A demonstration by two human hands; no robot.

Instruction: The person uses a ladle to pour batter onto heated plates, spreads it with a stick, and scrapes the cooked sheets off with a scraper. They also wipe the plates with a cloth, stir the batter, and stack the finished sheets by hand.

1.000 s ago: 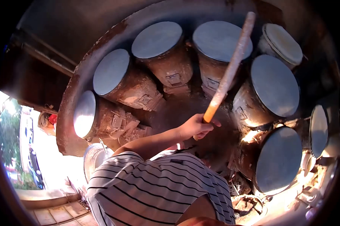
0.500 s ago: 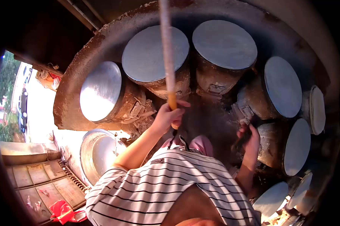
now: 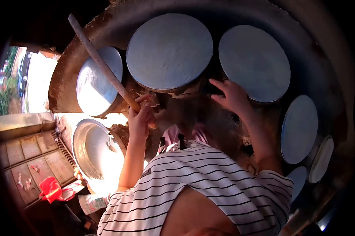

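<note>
Kiln-like round basin (image 3: 73, 65), rust-brown and caked with mud, filling most of the view, with a ring of pots set around its inner wall. Lidded pots with flat grey covers along the far rim: big centre pot (image 3: 168, 51), a second one (image 3: 254, 63) just beside it to the right, a shinier one (image 3: 97, 80) at the left rim, and smaller ones (image 3: 299, 129) curving down the right edge. Metal bowl (image 3: 91, 151) outside the basin's near-left rim, brightly lit. Striped shirt (image 3: 193, 185) across the bottom of the view. Long wooden stick (image 3: 102, 65), slanting up and to the left across the shiny pot, its lower end down at the basin's middle. Left hand (image 3: 140, 120), grip closed tight around the stick's lower end. Right hand (image 3: 232, 96), fingers spread wide, holding nothing, pressed near the gap between the two big far pots; whether touching either pot, cannot tell. Red scrap (image 3: 51, 189) on the tiled floor at the near left.
</note>
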